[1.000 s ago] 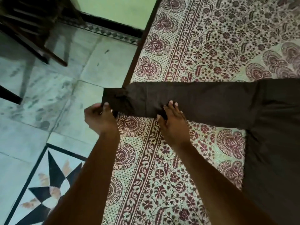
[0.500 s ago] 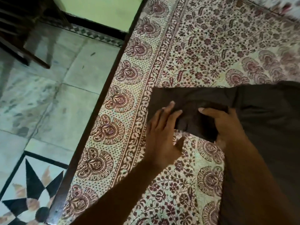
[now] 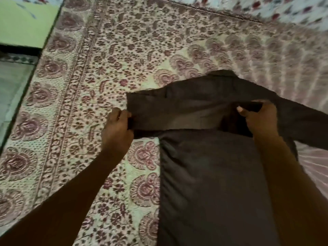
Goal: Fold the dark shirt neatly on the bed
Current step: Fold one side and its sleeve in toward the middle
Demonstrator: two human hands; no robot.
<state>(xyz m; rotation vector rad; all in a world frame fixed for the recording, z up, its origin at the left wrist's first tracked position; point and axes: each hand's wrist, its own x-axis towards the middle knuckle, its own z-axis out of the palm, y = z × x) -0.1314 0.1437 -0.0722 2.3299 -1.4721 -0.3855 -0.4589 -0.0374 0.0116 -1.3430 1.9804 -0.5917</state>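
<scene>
Floral bedspread beneath dark shirt; green wall

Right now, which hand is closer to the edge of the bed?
Left. The left hand pinches the sleeve on the side toward the edge; the right hand grips the shirt farther in.

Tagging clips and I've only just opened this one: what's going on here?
A person is folding a dark shirt laid flat on a floral sheet. The left hand pinches one sleeve at its outer fold, and the right hand grips the same sleeve's other end over the top of the shirt. That sleeve is doubled across the shirt's upper part, held slightly raised. The other sleeve runs off to the right, not yet folded.
</scene>
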